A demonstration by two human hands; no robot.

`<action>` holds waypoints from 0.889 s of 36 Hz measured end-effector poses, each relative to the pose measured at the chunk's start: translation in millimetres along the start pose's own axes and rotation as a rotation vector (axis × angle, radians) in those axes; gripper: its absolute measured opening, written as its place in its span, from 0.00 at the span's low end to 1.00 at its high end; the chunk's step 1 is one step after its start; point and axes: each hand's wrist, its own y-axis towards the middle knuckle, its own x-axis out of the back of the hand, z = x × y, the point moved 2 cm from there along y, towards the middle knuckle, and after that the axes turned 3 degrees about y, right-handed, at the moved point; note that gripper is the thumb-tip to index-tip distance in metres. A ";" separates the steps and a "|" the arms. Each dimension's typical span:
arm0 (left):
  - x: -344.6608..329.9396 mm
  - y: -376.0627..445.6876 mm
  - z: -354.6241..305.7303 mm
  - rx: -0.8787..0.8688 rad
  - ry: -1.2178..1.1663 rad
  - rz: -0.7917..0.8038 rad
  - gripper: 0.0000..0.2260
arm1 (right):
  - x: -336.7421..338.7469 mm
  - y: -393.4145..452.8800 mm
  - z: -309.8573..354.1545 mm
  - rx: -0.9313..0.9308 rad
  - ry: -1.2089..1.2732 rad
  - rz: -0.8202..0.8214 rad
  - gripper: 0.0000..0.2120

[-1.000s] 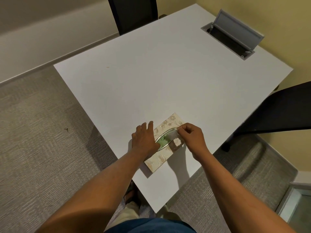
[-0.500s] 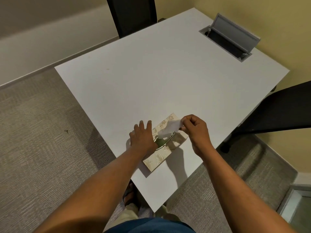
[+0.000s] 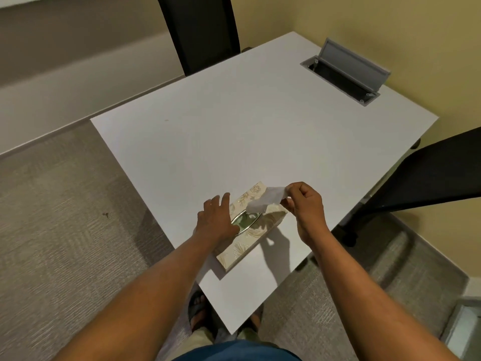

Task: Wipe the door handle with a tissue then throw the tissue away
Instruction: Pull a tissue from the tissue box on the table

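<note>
Near the table's (image 3: 260, 121) front corner sits a floral tissue box (image 3: 253, 231), its left part hidden under the left hand (image 3: 217, 221), which lies flat on it, fingers spread, holding nothing. Right hand (image 3: 304, 204) has a closed grip pinching one end of a white tissue (image 3: 263, 201); the other end reaches down to the box's oval slot, whether it is clear of the slot can't be told. No door handle in view. Two black chairs, one at the far edge (image 3: 200, 32), one at right (image 3: 426, 178), both cut off. Grey cable hatch (image 3: 346, 71) open at far right. Feet partly hidden under the table corner. No readable writing on the box.
</note>
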 end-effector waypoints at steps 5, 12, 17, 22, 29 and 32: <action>-2.5 -3.4 -4.1 -0.056 0.018 -0.084 0.45 | 13.6 -0.8 2.5 0.005 -0.013 -0.004 0.11; -1.3 -8.1 -2.6 -0.104 -0.031 -0.170 0.36 | 19.7 -2.8 5.4 0.023 0.001 -0.023 0.11; -2.6 -12.5 -9.4 -0.146 -0.017 -0.212 0.28 | 22.4 -5.4 7.6 0.036 -0.005 -0.030 0.10; -3.1 -11.3 -13.0 -0.261 0.032 -0.262 0.21 | 26.1 -12.8 11.0 0.054 0.002 -0.071 0.10; 0.6 -2.4 -6.4 -0.485 0.389 -0.235 0.13 | 27.0 -27.4 9.4 0.073 0.008 -0.138 0.08; -1.2 -3.1 -8.4 -0.533 0.364 -0.279 0.10 | 25.3 -34.7 8.0 0.079 0.011 -0.153 0.08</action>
